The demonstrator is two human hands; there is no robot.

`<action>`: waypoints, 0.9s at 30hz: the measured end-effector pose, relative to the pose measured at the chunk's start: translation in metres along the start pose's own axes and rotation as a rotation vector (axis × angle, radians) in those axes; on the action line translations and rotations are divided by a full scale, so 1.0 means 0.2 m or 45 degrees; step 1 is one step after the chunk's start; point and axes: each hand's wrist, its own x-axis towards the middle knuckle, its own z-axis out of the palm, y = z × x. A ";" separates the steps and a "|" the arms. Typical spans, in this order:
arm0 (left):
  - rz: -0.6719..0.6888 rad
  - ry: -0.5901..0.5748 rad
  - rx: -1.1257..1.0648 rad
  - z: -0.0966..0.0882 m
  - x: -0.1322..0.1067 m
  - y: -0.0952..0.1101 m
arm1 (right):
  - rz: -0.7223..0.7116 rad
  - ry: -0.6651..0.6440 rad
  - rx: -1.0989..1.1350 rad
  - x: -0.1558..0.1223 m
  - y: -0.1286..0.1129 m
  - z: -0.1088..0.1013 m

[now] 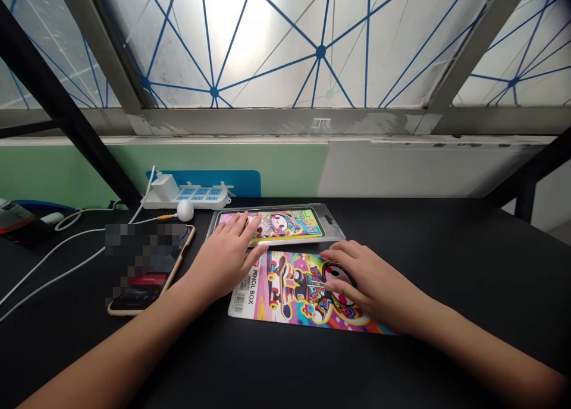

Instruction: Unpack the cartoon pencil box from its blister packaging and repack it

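A colourful cartoon-printed pencil box (pixel 298 225) lies flat in a clear plastic package (pixel 332 233) on the black desk. My left hand (pixel 229 254) rests over the left part of the package, fingers stretched out and covering some of the print. Just in front of it lies a bright printed card (pixel 285 314) marked "PENCIL BOX", with a skateboard figure and a barcode. On the card's right part lies my right hand (pixel 370 278), thumb and fingers apart, hiding some of the drawing. Neither hand is visibly gripping anything.
Left of the hands lies a phone (pixel 143 302), its screen partly blurred. A white power strip (pixel 200 197) with a plug and cables stands against the wall. A dark object (pixel 24 222) sits at far left. Black posts (pixel 66 100) slant up at both sides.
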 end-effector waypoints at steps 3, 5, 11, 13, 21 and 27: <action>0.008 -0.044 0.019 0.01 0.00 0.00 | 0.086 0.083 -0.089 0.02 -0.01 0.05; 0.005 -0.049 -0.016 0.01 0.00 0.00 | 0.132 0.112 -0.130 0.02 -0.02 0.07; -0.039 -0.074 -0.054 0.00 0.01 -0.01 | 0.128 0.168 -0.093 0.02 -0.04 0.09; -0.050 -0.090 -0.064 0.00 0.01 -0.01 | 0.123 0.177 -0.055 0.02 -0.05 0.09; 0.022 -0.034 -0.185 -0.02 0.01 -0.04 | 0.119 0.168 0.265 -0.01 0.02 -0.06; 0.094 0.078 -0.228 -0.06 0.01 -0.02 | 0.407 -0.039 0.306 0.04 0.40 -0.20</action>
